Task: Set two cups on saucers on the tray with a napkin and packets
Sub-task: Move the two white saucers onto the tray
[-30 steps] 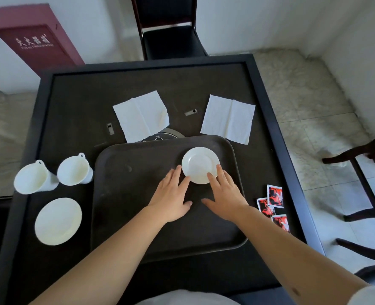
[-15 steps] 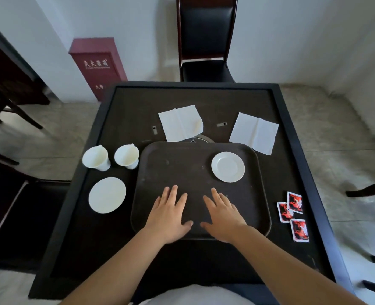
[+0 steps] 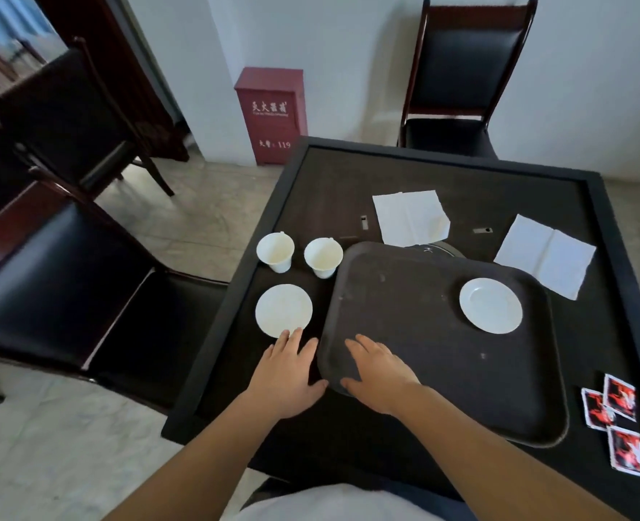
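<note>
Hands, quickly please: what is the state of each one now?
Left hand: open, holding nothing, fingertips by the round white saucer.
Right hand: open, flat on the dark brown plastic tray.

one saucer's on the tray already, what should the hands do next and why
Probably slide the left hand forward and take hold of the second saucer, then carry it onto the tray. Its fingertips are right at that saucer's near edge, the tray holds only one saucer, and both cups wait on the table.
</note>
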{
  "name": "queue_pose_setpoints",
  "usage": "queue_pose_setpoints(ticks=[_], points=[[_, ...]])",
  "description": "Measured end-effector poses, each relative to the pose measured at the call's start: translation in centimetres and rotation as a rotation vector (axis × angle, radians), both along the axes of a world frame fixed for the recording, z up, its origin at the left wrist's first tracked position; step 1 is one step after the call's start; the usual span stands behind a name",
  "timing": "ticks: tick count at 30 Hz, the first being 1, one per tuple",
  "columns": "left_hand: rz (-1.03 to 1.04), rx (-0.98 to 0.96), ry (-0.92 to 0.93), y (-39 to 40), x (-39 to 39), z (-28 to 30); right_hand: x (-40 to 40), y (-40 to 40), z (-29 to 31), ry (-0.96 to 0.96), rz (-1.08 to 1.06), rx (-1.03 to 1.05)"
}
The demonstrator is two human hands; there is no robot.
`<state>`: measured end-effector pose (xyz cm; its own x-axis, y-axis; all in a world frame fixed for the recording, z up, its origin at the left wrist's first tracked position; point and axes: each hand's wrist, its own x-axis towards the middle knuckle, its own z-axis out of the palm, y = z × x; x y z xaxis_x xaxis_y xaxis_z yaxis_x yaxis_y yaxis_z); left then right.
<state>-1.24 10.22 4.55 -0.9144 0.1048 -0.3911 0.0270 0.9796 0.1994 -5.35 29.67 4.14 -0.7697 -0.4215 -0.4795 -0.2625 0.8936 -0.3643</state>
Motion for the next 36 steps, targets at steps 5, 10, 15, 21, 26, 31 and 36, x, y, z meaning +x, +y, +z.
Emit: queue_pose_setpoints(ticks=[5,10,15,21,26,31,36], points=[[0.019,0.014,-0.016,-4.3,-0.7,-0.9,-1.4,-4.9,-0.1,-0.019,0.033,0.004],[-0.011,0.035,-0.039,-7.6,-3.3,-2.3,-2.8,-8.9,-1.0,-0.023,0.005,0.019],[-0.060,0.083,-0.041,-10.3,-6.5,-4.0,-4.9,-11.9,-2.6,0.027,-0.025,0.055],[-0.157,0.154,-0.005,-12.4,-9.4,-5.5,-6.9,-13.8,-4.2,0.055,-0.086,0.051],[-0.258,0.145,-0.070,-12.8,-11.2,-6.8,-8.3,-14.7,-5.3,-0.002,-0.100,0.143],[-0.298,0.135,-0.085,-12.7,-12.4,-7.6,-9.3,-14.9,-6.2,-0.014,-0.089,0.180],[-0.316,0.150,-0.057,-13.2,-12.8,-8.4,-9.9,-15.1,-6.4,-0.009,-0.140,0.131]])
